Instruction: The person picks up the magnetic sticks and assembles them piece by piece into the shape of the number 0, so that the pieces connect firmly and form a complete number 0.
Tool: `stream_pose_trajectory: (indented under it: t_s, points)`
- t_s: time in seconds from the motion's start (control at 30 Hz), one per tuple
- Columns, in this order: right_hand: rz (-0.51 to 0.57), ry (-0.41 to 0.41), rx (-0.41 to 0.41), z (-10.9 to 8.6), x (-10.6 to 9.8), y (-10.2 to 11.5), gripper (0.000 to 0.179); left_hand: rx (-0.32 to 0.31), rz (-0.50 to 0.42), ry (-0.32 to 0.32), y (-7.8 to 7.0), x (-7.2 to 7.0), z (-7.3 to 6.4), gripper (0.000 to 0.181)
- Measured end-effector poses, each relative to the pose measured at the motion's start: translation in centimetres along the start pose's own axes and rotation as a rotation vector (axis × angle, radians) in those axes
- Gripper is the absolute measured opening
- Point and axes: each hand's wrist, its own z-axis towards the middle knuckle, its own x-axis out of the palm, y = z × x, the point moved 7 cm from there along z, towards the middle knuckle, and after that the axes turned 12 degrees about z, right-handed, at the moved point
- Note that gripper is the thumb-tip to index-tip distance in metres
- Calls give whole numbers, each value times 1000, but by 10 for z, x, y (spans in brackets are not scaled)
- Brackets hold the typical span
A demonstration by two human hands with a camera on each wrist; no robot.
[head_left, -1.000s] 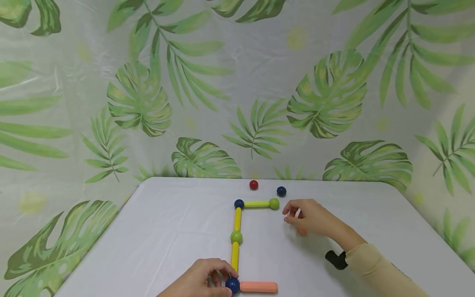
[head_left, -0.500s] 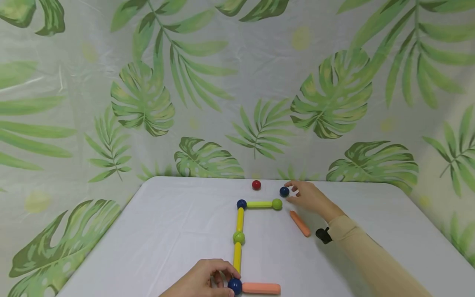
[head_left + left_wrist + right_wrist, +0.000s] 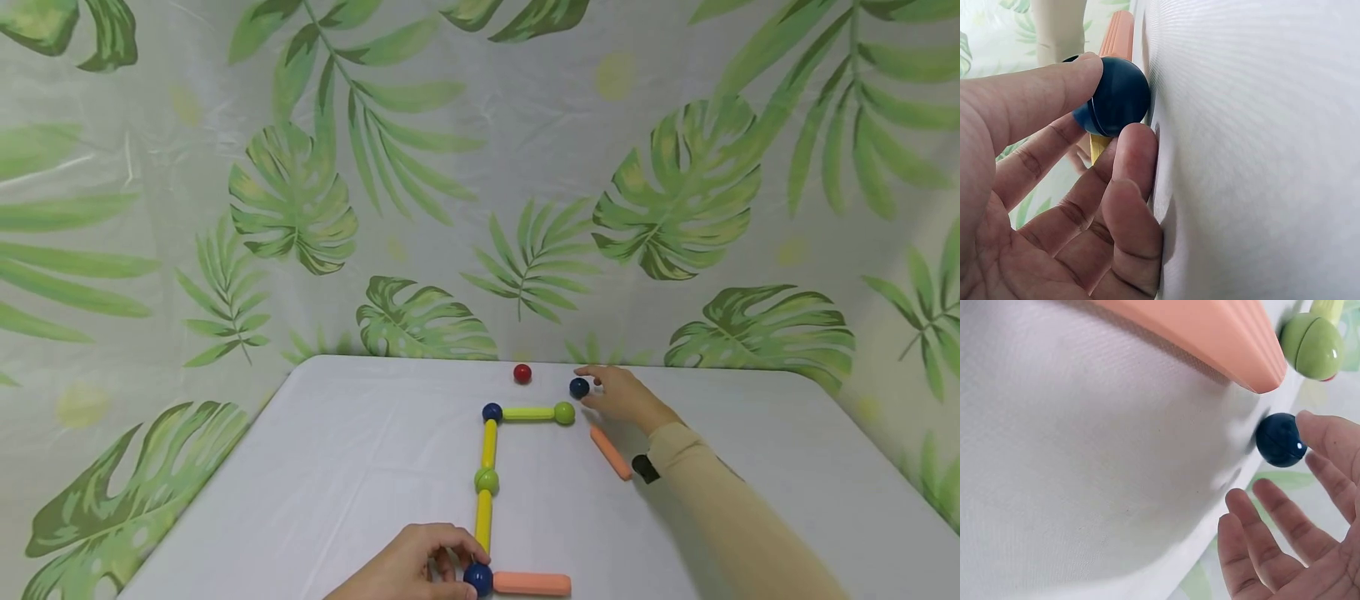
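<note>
My left hand (image 3: 420, 562) pinches a dark blue ball (image 3: 1124, 97) between thumb and forefinger at the table's near side. From that ball a peach stick (image 3: 532, 583) runs right and a yellow stick (image 3: 483, 521) runs away from me. This leads through a green ball (image 3: 487, 481) and another yellow stick (image 3: 489, 444) to a second blue ball (image 3: 492, 413). A lime stick (image 3: 528, 413) and green ball (image 3: 565, 412) end the chain. At the far side, my right hand (image 3: 622, 396) spreads thumb and forefinger around a loose blue ball (image 3: 1280, 440), thumb tip right at its edge.
A loose peach stick (image 3: 611, 452) lies slantwise below the right hand. By the table's far edge sits a red ball (image 3: 522, 373). A leaf-print sheet (image 3: 420, 208) hangs behind the white table (image 3: 315, 467).
My right hand has left the loose peach stick and moved away from me to the far blue ball. The left hand keeps its hold, and the view has shifted slightly.
</note>
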Motion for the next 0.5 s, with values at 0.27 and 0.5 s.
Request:
stream_pose_trajectory:
  t_s: [0.27, 0.5]
  points:
    - [-34, 12, 19, 4, 4, 2, 54, -18, -2, 2, 1, 0, 0, 25]
    - [-20, -3, 16, 4, 5, 4, 43, -13, 2, 0, 1, 0, 0, 25]
